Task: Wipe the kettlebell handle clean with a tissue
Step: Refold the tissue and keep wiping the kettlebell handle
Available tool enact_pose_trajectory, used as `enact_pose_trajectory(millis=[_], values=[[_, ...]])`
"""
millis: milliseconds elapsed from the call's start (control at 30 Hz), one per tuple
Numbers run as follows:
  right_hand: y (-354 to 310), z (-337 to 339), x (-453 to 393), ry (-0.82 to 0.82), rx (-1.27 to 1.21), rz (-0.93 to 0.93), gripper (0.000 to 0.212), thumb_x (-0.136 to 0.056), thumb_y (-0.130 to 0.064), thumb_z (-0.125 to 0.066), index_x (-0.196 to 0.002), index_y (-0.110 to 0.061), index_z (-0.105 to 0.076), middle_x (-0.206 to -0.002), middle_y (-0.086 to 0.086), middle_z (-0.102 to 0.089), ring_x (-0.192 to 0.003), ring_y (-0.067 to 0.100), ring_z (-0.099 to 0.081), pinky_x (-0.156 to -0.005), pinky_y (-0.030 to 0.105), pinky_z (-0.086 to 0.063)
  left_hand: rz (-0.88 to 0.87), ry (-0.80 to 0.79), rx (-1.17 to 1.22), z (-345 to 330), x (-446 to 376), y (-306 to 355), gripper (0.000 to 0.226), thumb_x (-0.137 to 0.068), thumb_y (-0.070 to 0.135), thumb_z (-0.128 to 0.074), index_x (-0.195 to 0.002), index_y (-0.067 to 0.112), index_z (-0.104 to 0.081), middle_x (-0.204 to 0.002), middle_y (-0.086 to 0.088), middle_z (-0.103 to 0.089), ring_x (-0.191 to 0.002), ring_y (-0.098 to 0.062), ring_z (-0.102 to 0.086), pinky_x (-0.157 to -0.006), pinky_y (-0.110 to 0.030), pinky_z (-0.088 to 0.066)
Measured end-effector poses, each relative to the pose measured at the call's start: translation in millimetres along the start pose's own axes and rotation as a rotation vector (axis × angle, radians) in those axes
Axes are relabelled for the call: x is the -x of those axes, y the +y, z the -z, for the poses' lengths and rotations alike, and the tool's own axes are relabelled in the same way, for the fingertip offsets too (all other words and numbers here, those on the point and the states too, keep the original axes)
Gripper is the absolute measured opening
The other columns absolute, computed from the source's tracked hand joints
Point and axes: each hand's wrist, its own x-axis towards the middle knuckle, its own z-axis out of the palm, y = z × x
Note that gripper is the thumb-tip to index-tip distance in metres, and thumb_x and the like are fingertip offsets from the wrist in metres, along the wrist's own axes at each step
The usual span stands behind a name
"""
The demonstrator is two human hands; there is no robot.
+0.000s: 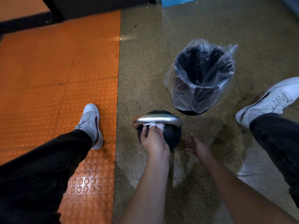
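The floor (178, 29) is speckled tan, with an orange studded mat (56, 65) laid along its left side. The person's legs in dark trousers spread wide: the left shoe (91, 125) stands on the mat, the right shoe (268, 101) on the floor at the far right. A black bin (202, 75) lined with a clear plastic bag stands upright on the floor, just beyond the kettlebell (171, 136) and a little to its right. The kettlebell sits on the floor between the feet, near the mat's edge, its black body below a silver handle (157, 118) that runs left to right. The left hand (153, 139) reaches in over the body, its grip pinched round a crumpled white tissue (156, 126) held against the near side of the handle, close to the middle. The right hand (197, 147) hovers just right of the kettlebell, fingers loose and spread, holding nothing and apart from the iron.
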Motion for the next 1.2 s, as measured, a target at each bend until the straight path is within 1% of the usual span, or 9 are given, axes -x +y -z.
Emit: enact_pose_trajectory(millis=[133,300,467,567,633,800,967,1100,1200], values=[[-3,0,8,0.016,0.017,0.02,0.048,-0.097,-0.054,-0.054,-0.107,-0.009,-0.069,-0.103,0.015,-0.07,-0.095,0.031,-0.069,-0.089,0.046,-0.057,0.263,-0.19,0.101,-9,-10,8,0.027,-0.104,0.006,-0.044,-0.123,0.0,-0.063,-0.112,-0.008,-0.068,-0.095,-0.013,-0.065,-0.092,-0.026,-0.053],[-6,1,12,0.001,0.018,0.01,0.049,-0.098,-0.054,-0.052,-0.111,-0.01,-0.069,-0.107,0.011,-0.07,-0.101,0.029,-0.066,-0.095,0.047,-0.054,0.195,-0.263,-0.035,21,14,14,0.022,-0.102,0.007,-0.05,-0.121,0.002,-0.061,-0.116,-0.012,-0.07,-0.11,-0.019,-0.067,-0.088,-0.031,-0.057],[-3,-2,13,0.015,0.031,0.005,0.046,-0.097,-0.052,-0.055,-0.11,-0.009,-0.069,-0.105,0.016,-0.07,-0.091,0.028,-0.068,-0.09,0.047,-0.055,0.221,-0.307,0.084,-3,-2,17,0.029,-0.104,0.005,-0.041,-0.119,0.007,-0.066,-0.112,-0.006,-0.073,-0.106,-0.015,-0.068,-0.093,-0.032,-0.052],[-6,-1,12,0.025,0.022,0.001,0.047,-0.096,-0.053,-0.056,-0.106,-0.009,-0.07,-0.104,0.016,-0.071,-0.095,0.032,-0.068,-0.093,0.049,-0.054,0.188,-0.247,-0.095,1,9,17,0.022,-0.103,0.003,-0.043,-0.101,0.002,-0.065,-0.086,-0.006,-0.065,-0.089,-0.014,-0.063,-0.092,-0.039,-0.056],[-7,-1,10,0.037,0.008,-0.001,0.048,-0.096,-0.053,-0.057,-0.104,-0.008,-0.07,-0.104,0.017,-0.07,-0.098,0.033,-0.068,-0.094,0.05,-0.054,0.166,-0.23,-0.202,10,20,18,0.017,-0.102,0.004,-0.047,-0.099,0.001,-0.063,-0.094,-0.008,-0.071,-0.097,-0.018,-0.067,-0.094,-0.041,-0.056],[-3,-4,11,0.025,0.039,-0.007,0.047,-0.096,-0.053,-0.056,-0.107,-0.009,-0.07,-0.105,0.016,-0.071,-0.098,0.032,-0.068,-0.094,0.049,-0.055,0.203,-0.271,-0.09,-3,7,25,0.027,-0.103,0.004,-0.042,-0.117,-0.001,-0.065,-0.115,-0.01,-0.072,-0.113,-0.022,-0.066,-0.09,-0.034,-0.056],[-10,-5,13,0.026,0.02,-0.028,0.048,-0.097,-0.051,-0.056,-0.107,-0.006,-0.069,-0.107,0.016,-0.07,-0.101,0.033,-0.066,-0.085,0.041,-0.054,0.145,-0.219,-0.265,18,13,25,0.02,-0.098,0.006,-0.051,-0.11,-0.004,-0.063,-0.096,-0.013,-0.064,-0.098,-0.027,-0.065,-0.087,-0.042,-0.059],[-14,-7,20,0.019,0.035,0.001,0.042,-0.098,-0.047,-0.057,-0.106,-0.008,-0.07,-0.105,0.017,-0.07,-0.1,0.034,-0.067,-0.071,0.033,-0.05,0.151,-0.21,-0.214,3,5,31,0.021,-0.095,-0.002,-0.046,-0.079,0.007,-0.057,-0.072,-0.006,-0.056,-0.077,-0.017,-0.058,-0.074,-0.03,-0.058],[-17,-8,24,0.012,0.03,0.011,0.041,-0.098,-0.046,-0.056,-0.107,-0.008,-0.07,-0.105,0.015,-0.07,-0.099,0.033,-0.067,-0.07,0.033,-0.05,0.137,-0.191,-0.269,4,12,31,0.024,-0.097,0.0,-0.045,-0.077,0.011,-0.054,-0.067,-0.001,-0.052,-0.072,-0.012,-0.054,-0.073,-0.029,-0.056]])
